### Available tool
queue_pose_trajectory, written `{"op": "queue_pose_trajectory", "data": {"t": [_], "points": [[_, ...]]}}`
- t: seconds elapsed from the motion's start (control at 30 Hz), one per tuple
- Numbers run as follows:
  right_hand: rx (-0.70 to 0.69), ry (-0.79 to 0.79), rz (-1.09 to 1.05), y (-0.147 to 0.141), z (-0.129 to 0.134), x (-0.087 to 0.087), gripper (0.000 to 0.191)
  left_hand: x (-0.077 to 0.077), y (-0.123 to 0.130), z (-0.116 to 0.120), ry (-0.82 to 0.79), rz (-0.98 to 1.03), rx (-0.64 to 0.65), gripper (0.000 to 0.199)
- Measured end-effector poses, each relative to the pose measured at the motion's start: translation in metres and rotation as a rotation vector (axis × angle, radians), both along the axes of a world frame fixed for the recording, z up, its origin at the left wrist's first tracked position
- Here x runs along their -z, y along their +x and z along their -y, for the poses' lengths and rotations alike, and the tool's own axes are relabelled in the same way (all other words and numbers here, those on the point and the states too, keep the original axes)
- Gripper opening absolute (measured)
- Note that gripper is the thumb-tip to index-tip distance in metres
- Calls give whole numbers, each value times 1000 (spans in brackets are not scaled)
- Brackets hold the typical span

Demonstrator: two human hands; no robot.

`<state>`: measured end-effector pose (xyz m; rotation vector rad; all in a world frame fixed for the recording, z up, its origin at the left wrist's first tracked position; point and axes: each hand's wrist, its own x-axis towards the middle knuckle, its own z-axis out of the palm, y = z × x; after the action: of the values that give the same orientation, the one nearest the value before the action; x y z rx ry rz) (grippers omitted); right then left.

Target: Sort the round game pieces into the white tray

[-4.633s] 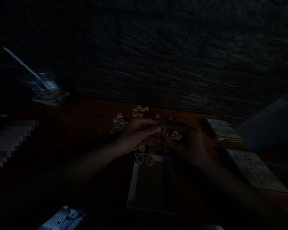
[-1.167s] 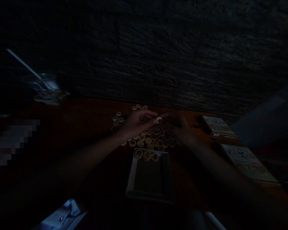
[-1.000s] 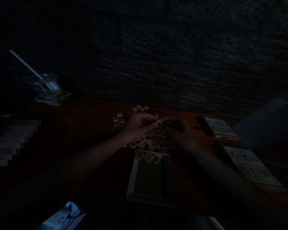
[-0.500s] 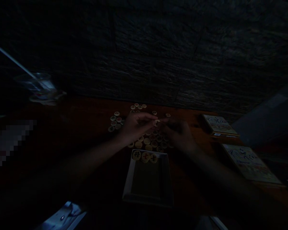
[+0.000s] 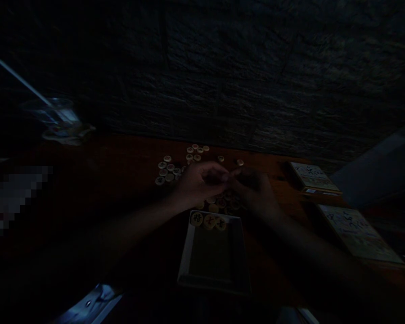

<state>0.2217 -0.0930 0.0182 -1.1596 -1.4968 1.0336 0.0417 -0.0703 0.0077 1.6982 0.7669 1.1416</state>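
My left hand (image 5: 196, 183) and my right hand (image 5: 259, 193) meet fingertip to fingertip above a spread of round Chinese chess pieces. Thumb and forefinger of each are pinched at the same spot, where the piece seen a moment ago is now mostly covered by the fingers. Loose pieces (image 5: 169, 177) lie left of and behind my hands, and more (image 5: 213, 208) lie beneath them. Closer to me is a shallow open box (image 5: 186, 256). Along its far end lie a piece with a black character (image 5: 196, 219), one with a red character (image 5: 209, 221) and another dark-marked piece (image 5: 220, 223).
Two printed boxes (image 5: 312, 175) (image 5: 359, 234) lie on the right of the wooden table. At the back left stands a clear cup (image 5: 59, 117) with a straw. A stone wall (image 5: 222, 81) rises behind. A bright picture-covered item (image 5: 91, 303) shows at lower left.
The piece in my left fingers has gone from plain view to mostly hidden as my right fingertips closed in against it. The whole scene has shifted slightly right in view.
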Motion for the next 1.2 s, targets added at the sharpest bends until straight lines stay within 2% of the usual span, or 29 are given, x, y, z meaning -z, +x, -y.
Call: {"op": "queue_pose_trajectory", "data": {"t": [0.23,0.4,0.57,0.7,0.8,1.07,1.2], "points": [[-24,-91,-65,0,3,-6,40,-5,-1,0,-65,23,-25,24],[-36,-77,-70,3,2,-4,36,-7,-2,0,-105,46,-38,23],[-23,-72,-53,1,2,-3,37,-6,-3,4,-41,1,-33,21],[10,-57,-57,0,3,-5,39,-4,-2,5,-65,39,27,21],[-8,-45,-52,-1,4,-6,38,-4,-1,4,-75,36,16,23],[-13,-114,-79,-1,5,-6,40,-6,-2,6,20,-16,5,21],[-44,-143,-136,-1,4,-5,38,-5,-2,5,-9,21,10,27]]}}
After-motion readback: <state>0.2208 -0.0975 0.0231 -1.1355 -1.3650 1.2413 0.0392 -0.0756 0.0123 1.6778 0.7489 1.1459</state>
